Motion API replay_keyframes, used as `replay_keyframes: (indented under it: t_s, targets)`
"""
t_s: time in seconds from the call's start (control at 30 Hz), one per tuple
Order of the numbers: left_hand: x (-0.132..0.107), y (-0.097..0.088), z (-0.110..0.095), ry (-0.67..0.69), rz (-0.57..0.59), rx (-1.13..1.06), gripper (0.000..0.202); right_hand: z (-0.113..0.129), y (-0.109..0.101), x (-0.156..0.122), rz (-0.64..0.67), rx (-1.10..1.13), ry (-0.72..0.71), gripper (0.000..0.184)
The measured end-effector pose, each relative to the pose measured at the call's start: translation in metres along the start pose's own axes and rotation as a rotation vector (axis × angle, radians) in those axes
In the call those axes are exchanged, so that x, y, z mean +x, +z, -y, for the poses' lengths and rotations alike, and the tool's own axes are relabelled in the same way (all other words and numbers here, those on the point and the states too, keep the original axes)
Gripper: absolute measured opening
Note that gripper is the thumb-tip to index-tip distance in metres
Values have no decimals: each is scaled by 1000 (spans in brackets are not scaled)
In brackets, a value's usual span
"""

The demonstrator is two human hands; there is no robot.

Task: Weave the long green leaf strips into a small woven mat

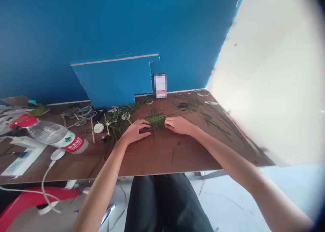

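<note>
A small woven mat of green grass strips lies on the brown table, a little beyond its middle. My left hand rests at the mat's left side, fingers curled with the tips pressing on the strips. My right hand lies at the mat's right side, fingers bent down onto the weave. Both hands hold the mat against the table. Loose strips stick out from it in all directions.
A heap of loose green strips lies left of the mat, more to the right. A plastic water bottle lies at the left, by coloured rings, a white power strip and cable. A blue wall stands behind.
</note>
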State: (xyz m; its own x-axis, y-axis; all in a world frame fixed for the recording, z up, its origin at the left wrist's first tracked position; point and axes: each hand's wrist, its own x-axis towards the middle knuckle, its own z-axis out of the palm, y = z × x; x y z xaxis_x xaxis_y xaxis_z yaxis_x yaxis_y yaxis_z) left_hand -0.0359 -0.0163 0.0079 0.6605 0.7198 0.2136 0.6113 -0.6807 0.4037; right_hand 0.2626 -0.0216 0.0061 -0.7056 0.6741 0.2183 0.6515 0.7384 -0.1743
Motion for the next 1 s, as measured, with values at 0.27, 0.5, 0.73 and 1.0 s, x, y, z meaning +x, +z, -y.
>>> replay_keyframes:
  t_s: [0.27,0.5,0.73,1.0]
  targets:
    - [2,1,1,-6,1,-5,34,6,5,3,-10,-33,47,19]
    - [3,2,-3,-25,-11,30,38,14,3,5,-26,22,51,16]
    - [5,4,-6,-20,-31,62,38,4,-3,1,15,48,62,15]
    - [6,4,-8,-10,-32,69,38,7,7,8,-29,-14,48,19]
